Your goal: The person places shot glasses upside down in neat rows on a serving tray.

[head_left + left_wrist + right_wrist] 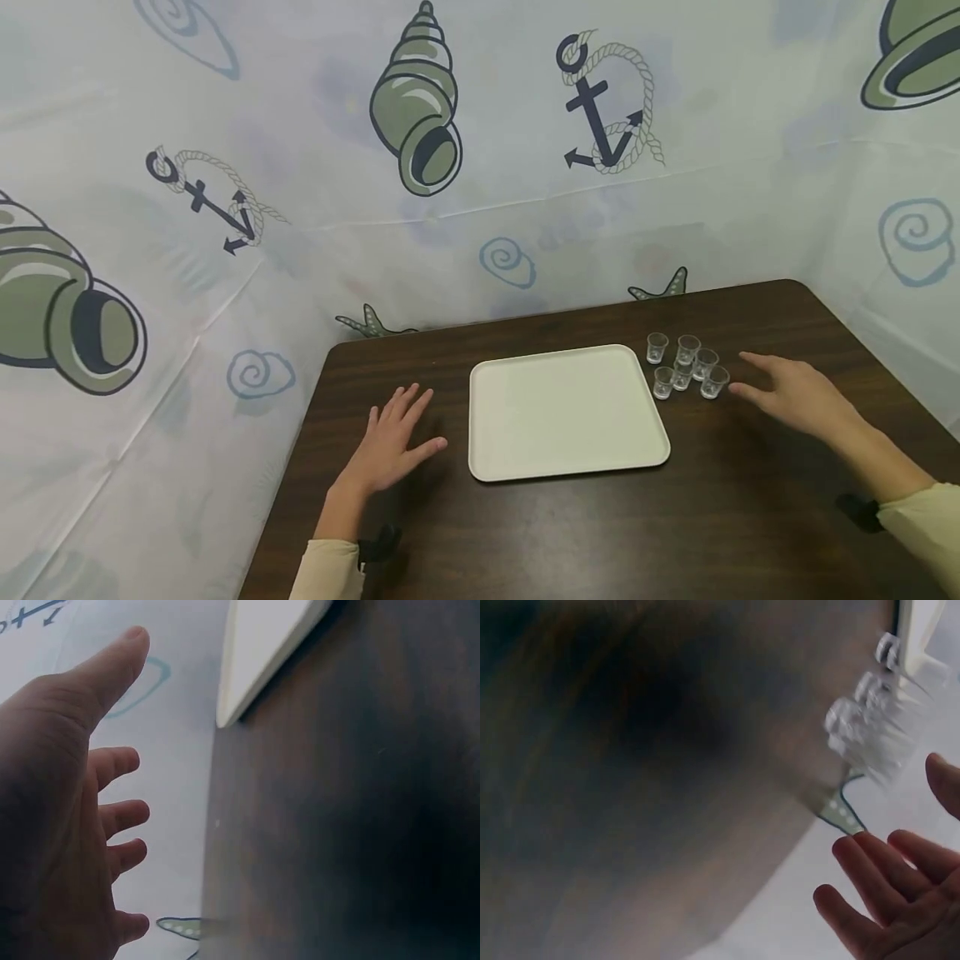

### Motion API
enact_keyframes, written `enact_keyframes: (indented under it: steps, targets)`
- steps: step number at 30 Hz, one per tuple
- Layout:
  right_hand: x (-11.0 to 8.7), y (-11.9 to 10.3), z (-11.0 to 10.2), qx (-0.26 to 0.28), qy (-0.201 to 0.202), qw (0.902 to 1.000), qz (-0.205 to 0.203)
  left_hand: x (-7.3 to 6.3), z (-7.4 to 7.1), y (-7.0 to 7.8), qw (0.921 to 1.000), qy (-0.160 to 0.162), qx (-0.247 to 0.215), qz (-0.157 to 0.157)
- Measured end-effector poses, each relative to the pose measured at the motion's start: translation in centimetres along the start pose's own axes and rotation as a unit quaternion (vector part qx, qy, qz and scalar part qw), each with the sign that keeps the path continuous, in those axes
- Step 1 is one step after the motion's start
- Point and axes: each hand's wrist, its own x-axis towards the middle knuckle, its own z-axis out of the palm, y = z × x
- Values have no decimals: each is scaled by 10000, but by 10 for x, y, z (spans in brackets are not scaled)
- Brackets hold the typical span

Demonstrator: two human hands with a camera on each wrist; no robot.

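A cream rectangular tray [566, 414] lies on the dark wooden table, with nothing on it. Several small clear shot glasses [682, 373] stand upright in a cluster just off the tray's right edge. To the left of the tray, my left hand [390, 450] hovers with fingers spread, holding nothing; its thumb points toward the tray. My right hand [798, 398] reaches in from the right, thumb and fingers apart and nothing between them, fingertips close to the nearest glass [715, 382]. In the right wrist view the glasses [866, 724] appear blurred beyond the fingers.
The dark brown table [570, 542] has rounded far corners. A pale curtain [495, 100] printed with shells, anchors and starfish hangs right behind it and along both sides. Dark straps with cameras sit at both wrists beside cream sleeves [330, 571].
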Motion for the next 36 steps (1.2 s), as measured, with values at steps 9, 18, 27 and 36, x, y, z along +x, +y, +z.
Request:
enact_keyframes:
  steps: [9,18,27,36]
  targets:
    - [6,12,26,586,-4,9972,464,-2,38,10,9985,-406,-356,31]
    - [17,20,43,1052,90,9928,565,4,66,16,9976,-368,-521,277]
    - [23,22,47,934,242,9926,739,10,78,16,9969,-297,-638,339]
    - [26,25,52,941,406,9920,743,10,81,17,9966,-279,-725,287]
